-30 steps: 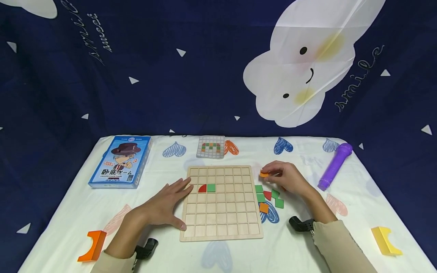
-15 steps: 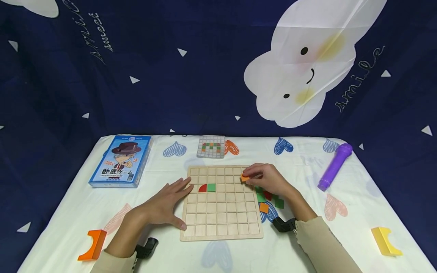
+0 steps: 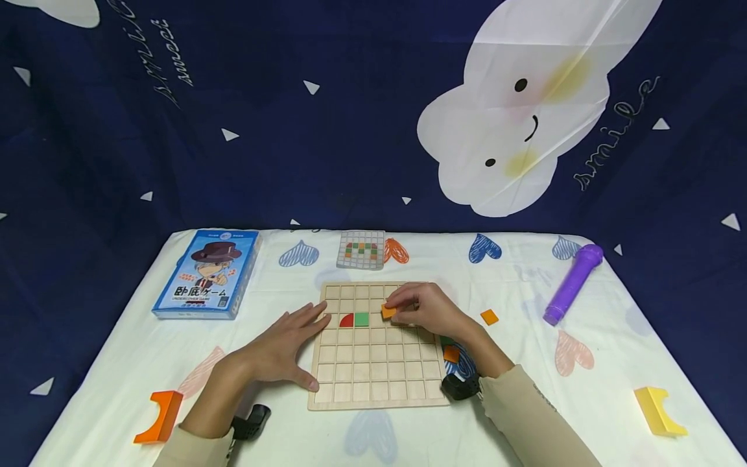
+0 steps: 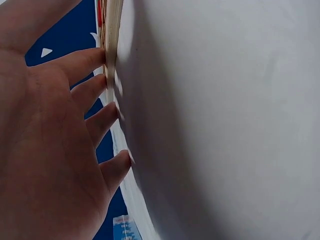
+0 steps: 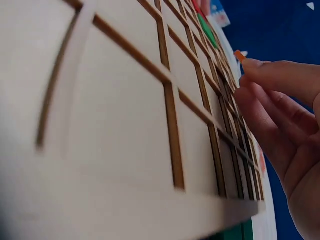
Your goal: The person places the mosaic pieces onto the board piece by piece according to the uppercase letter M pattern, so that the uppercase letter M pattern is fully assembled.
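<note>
A wooden grid board (image 3: 362, 392) lies flat on the table, with a red quarter-circle tile (image 3: 347, 320) and a green square tile (image 3: 362, 319) side by side in its third row. My right hand (image 3: 428, 310) pinches an orange square tile (image 3: 388, 312) between thumb and fingertips, over the upper right part of the grid. In the right wrist view the orange tile (image 5: 239, 55) sticks out past the fingertips. My left hand (image 3: 280, 347) rests spread along the board's left edge; in the left wrist view its fingertips (image 4: 111, 111) meet that edge.
Orange tiles, one loose (image 3: 489, 316) and one near the board (image 3: 451, 353), lie to the right; my right arm hides most of the green ones. A pattern card (image 3: 360, 250), a blue game box (image 3: 207, 275), a purple microphone (image 3: 573, 285) and orange (image 3: 159, 417) and yellow (image 3: 661, 412) blocks stand around.
My right hand has carried the orange tile leftward from beside the board to over the grid. Another orange tile now shows on the cloth where the hand was. My left hand has stayed still.
</note>
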`<state>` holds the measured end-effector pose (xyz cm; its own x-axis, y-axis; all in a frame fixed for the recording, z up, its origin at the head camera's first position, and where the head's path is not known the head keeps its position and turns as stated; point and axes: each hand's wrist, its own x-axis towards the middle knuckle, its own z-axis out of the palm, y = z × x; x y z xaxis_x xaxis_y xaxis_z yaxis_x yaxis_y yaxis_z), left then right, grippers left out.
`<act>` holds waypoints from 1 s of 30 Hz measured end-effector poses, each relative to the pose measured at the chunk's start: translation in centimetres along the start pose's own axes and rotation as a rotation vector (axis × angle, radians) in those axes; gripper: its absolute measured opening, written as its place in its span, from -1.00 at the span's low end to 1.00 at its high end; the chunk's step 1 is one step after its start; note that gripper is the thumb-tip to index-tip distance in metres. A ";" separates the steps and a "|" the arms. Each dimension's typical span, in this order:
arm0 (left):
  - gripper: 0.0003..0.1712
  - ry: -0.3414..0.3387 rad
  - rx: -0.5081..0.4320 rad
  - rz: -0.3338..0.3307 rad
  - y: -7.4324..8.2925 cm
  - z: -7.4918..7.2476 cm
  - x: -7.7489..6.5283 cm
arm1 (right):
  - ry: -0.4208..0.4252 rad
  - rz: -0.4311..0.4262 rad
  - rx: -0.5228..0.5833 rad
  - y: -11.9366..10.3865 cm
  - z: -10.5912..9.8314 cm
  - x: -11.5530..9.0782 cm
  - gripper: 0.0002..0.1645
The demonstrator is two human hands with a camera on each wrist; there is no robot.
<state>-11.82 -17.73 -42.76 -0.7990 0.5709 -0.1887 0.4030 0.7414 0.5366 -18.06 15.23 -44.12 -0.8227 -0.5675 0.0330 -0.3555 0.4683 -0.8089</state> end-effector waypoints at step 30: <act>0.42 -0.015 -0.007 -0.040 0.2 0.0 0.1 | -0.027 -0.001 -0.057 -0.8 2.3 1.0 -0.78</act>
<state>-11.81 -17.49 -42.69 -0.8074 0.5465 -0.2223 0.3681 0.7611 0.5341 -17.52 12.73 -44.83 -0.8106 -0.5853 0.0171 -0.3814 0.5055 -0.7740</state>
